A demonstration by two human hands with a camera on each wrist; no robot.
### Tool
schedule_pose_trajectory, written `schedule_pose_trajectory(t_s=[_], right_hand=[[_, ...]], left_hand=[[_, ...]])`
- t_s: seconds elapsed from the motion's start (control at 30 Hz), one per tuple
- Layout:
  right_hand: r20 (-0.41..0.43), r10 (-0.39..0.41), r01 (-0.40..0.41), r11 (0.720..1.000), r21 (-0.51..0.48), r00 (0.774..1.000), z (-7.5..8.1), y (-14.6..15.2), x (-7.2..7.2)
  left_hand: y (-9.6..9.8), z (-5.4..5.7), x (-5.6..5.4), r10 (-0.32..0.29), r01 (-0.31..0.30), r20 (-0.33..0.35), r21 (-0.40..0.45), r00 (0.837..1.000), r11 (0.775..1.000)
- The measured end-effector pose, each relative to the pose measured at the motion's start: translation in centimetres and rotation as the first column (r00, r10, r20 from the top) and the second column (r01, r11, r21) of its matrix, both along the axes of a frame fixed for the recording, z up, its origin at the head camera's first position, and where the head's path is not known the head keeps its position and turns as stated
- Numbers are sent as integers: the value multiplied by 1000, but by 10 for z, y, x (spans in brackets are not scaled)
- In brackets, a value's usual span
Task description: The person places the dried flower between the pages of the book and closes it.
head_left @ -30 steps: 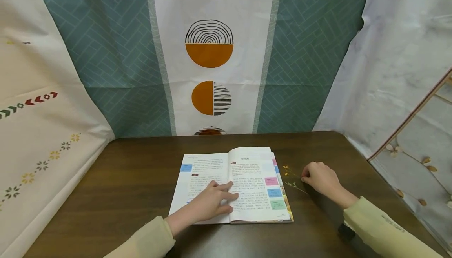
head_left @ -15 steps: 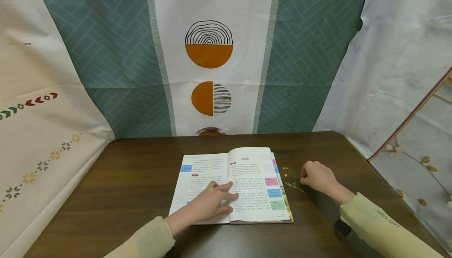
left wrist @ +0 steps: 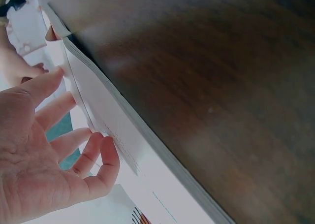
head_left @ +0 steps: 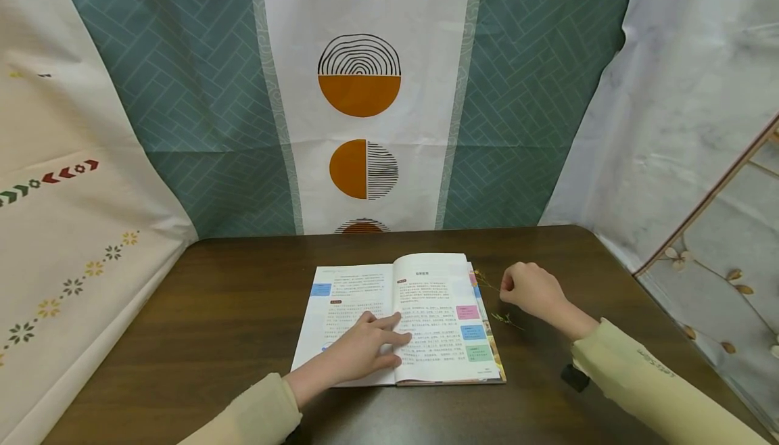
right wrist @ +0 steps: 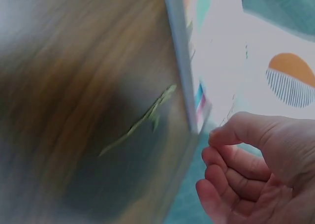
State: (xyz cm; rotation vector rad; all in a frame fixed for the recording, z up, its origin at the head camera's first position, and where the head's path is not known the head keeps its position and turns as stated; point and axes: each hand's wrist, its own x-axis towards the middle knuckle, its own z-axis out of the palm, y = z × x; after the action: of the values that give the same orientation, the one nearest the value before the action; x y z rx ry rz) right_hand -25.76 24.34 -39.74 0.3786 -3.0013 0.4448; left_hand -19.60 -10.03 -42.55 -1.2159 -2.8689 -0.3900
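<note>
one yellow sprig (head_left: 479, 275), right of centre in frame at book's (head_left: 435, 299) right edge, likely light and brittle, best held by stem where right hand (head_left: 535, 291) pinches it; left hand (head_left: 365, 348) rests on book, fingers spread.

Printed book (head_left: 431, 301) lies open. Yellow-flowered sprig (head_left: 481, 277) slants beside the book's upper right edge; thin green sprig (head_left: 508, 321) lies just right of the book.

l grip (head_left: 363, 347) spread, r grip (head_left: 533, 291) pinched
</note>
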Motion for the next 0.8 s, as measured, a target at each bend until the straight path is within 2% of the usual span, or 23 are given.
schedule_pose_trajectory(t_s=[0.17,0.47,0.8], right_hand=[[0,43,-43,999,-20,999,2,-25,-1],[79,85,-80,995,-62,993,1,-68,1],[95,99,-96,995,-38,991,-12,-89,7]], left_hand=[[0,-1,0,-4,4,-3,2,1000,1000],[0,1,1,7,-7,5,5,1000,1000],[0,1,1,9,-9,1,-4,1000,1000]])
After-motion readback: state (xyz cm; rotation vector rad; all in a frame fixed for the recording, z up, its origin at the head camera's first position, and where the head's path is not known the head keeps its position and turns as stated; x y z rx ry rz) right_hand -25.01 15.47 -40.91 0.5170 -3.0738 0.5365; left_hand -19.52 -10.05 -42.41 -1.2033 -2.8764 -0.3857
